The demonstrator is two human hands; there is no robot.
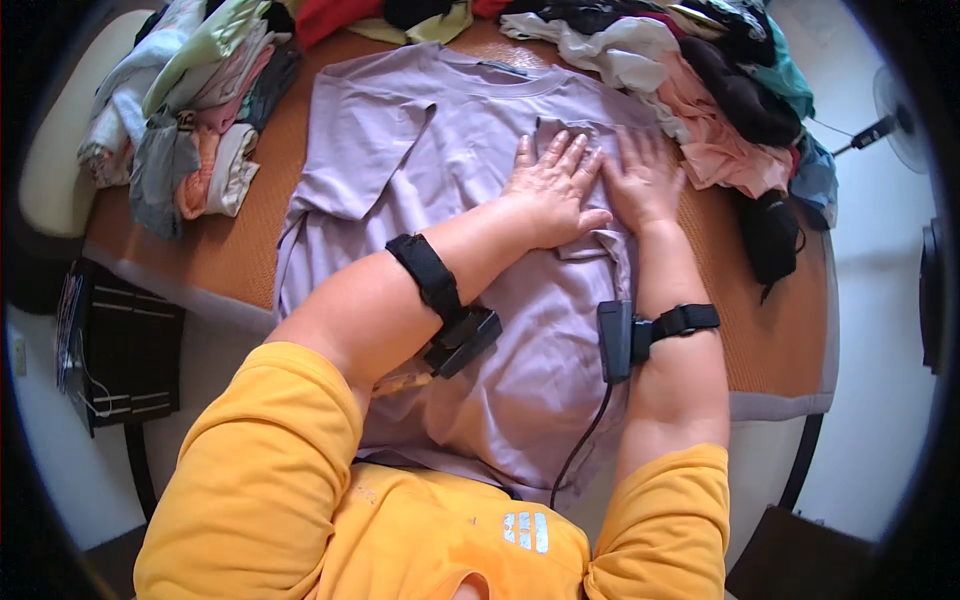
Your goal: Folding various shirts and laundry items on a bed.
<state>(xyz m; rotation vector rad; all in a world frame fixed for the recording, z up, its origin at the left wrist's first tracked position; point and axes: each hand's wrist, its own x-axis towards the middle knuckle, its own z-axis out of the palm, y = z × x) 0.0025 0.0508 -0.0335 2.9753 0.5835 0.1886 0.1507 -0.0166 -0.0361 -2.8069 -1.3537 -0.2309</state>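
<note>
A pale purple T-shirt lies spread over the bed, its neckline at the far side and its hem hanging toward me. Its left sleeve lies spread out, while the right side is turned inward over the chest. My left hand presses flat on that turned-in part, fingers apart. Just to its right, my right hand rests on the shirt's right edge with the fingers stretched out and somewhat blurred. Neither hand grips the cloth. Each forearm wears a black strap with a small dark device.
Folded clothes are stacked at the far left. A loose heap of clothes covers the far right, with a black item hanging lower. The bed has a brown woven mat. A fan stands beyond the right edge; a dark rack is at left.
</note>
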